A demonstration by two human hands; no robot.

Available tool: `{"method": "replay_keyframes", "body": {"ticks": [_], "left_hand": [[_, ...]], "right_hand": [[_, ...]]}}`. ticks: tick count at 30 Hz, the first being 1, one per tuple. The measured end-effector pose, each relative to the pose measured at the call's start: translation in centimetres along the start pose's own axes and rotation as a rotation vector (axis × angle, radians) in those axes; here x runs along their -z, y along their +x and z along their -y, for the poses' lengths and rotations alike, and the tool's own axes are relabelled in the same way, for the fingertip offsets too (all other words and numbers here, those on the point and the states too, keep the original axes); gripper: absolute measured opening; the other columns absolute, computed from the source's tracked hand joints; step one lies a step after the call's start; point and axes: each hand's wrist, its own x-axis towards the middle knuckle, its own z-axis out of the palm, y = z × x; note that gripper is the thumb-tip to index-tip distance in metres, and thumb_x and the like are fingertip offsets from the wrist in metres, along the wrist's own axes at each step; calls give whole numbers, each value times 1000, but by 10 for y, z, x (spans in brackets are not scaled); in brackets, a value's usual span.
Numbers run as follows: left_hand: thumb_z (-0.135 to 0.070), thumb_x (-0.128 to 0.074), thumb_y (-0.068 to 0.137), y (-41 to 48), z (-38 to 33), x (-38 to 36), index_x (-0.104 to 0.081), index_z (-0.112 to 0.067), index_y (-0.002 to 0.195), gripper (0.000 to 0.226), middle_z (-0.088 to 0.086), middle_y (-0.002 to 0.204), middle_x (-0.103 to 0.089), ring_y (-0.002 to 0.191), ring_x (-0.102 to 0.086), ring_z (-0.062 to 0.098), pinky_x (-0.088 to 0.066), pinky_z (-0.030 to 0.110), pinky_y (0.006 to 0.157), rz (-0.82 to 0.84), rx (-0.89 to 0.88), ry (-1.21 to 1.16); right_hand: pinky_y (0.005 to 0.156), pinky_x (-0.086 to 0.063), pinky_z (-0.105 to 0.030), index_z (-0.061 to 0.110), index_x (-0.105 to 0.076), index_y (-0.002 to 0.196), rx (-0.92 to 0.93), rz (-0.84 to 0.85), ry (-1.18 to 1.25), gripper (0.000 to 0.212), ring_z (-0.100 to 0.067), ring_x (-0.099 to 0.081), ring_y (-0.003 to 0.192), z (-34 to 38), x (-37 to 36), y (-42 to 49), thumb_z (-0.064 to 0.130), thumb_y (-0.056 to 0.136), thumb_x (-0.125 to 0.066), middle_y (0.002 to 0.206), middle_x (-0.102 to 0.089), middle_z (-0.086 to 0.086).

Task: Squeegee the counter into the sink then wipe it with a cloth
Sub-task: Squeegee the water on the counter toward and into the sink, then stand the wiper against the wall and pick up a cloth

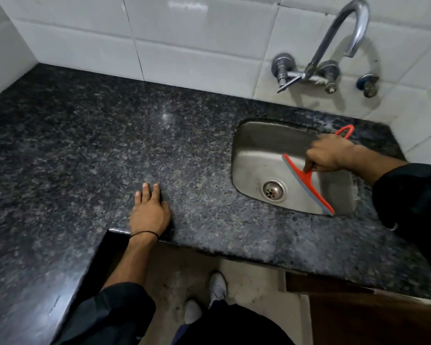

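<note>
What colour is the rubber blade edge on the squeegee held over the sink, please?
Grey, along a red-orange plastic squeegee; the head view shows it clearly.

Sink (pixel 249 155) set in tabletop (pixel 110 145) at right; tap (pixel 339 41) on wall behind; squeegee (pixel 306 183) over sink; left hand (pixel 149 212) on tabletop.

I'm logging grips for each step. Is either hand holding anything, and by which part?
The right hand holds the squeegee by its handle, blade over the sink. The left hand holds nothing, lying flat on the counter.
</note>
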Motion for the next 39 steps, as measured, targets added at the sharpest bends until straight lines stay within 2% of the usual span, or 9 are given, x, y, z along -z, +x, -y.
{"method": "replay_keyframes", "body": {"ticks": [4, 7, 10, 13, 18, 22, 29, 34, 39], "left_hand": [[-35, -41, 97, -2, -5, 3, -30, -20, 150, 56, 10, 162, -18, 148, -16, 35, -29, 52, 114, -19, 16, 40], [-31, -45, 93, -4, -13, 4, -57, -15, 123, 36, 14, 135, -52, 129, -42, 36, -44, 56, 97, -106, -103, 16], [-26, -50, 93, -12, -33, 6, -66, -13, 109, 26, 12, 113, -66, 109, -58, 33, -51, 47, 87, -176, -196, -144], [-25, -52, 96, -22, -56, 10, -67, -12, 109, 24, 12, 104, -70, 96, -64, 33, -53, 41, 78, -156, -264, -242], [-28, -50, 96, -12, -91, 9, -67, -21, 112, 24, 6, 101, -73, 93, -66, 27, -54, 39, 76, -79, -354, -252], [-27, -51, 95, -7, -120, 5, -69, -25, 110, 23, 2, 102, -73, 93, -68, 24, -54, 37, 75, -36, -412, -279], [-29, -51, 94, 17, -199, -11, -67, -26, 116, 27, 1, 110, -72, 100, -66, 22, -53, 36, 82, 45, -508, -203], [-30, -52, 94, 35, -261, -23, -66, -27, 119, 29, -2, 118, -70, 107, -65, 19, -53, 36, 88, 67, -581, -148], [-26, -52, 94, 62, -325, -27, -64, -20, 123, 32, 2, 126, -66, 112, -62, 22, -51, 39, 95, 15, -710, -72]], "right_hand": [[92, -48, -36, 28, -67, 118, -264, -63, 253, 34, -31, -62, 113, 0, 0, -14, 46, 93, -53, 121, -68, -8], [94, -47, -35, 42, -62, 127, -351, -178, 583, 36, -27, -61, 117, 11, -4, -20, 36, 92, -55, 130, -65, -1], [104, -45, -34, 32, -62, 131, -366, -187, 917, 43, -24, -58, 123, 34, -22, -16, 18, 90, -55, 136, -61, 1], [96, -47, -30, 24, -63, 131, -457, -246, 1177, 46, -23, -62, 115, 64, -38, -14, 7, 89, -55, 134, -61, -3], [57, -39, -2, 2, -65, 123, -587, -414, 1743, 44, 5, -52, 68, 95, -43, -16, -15, 87, -47, 110, -68, -6], [37, -31, -15, 10, -72, 110, -663, -387, 2132, 40, -4, -39, 39, 99, -51, -19, -8, 91, -41, 53, -54, 5], [40, -45, -23, 7, -56, 81, -603, -354, 2737, 20, -16, -48, 43, 62, -68, -10, 7, 92, -39, 61, -47, -12], [45, -52, -26, 0, -55, 96, -469, -365, 2918, 31, -27, -63, 49, 32, -88, 2, 22, 96, -33, 67, -61, -19], [48, -53, -27, -2, -53, 96, -430, -599, 2758, 29, -27, -67, 54, 3, -111, 13, 24, 102, -41, 69, -65, -19]]}}
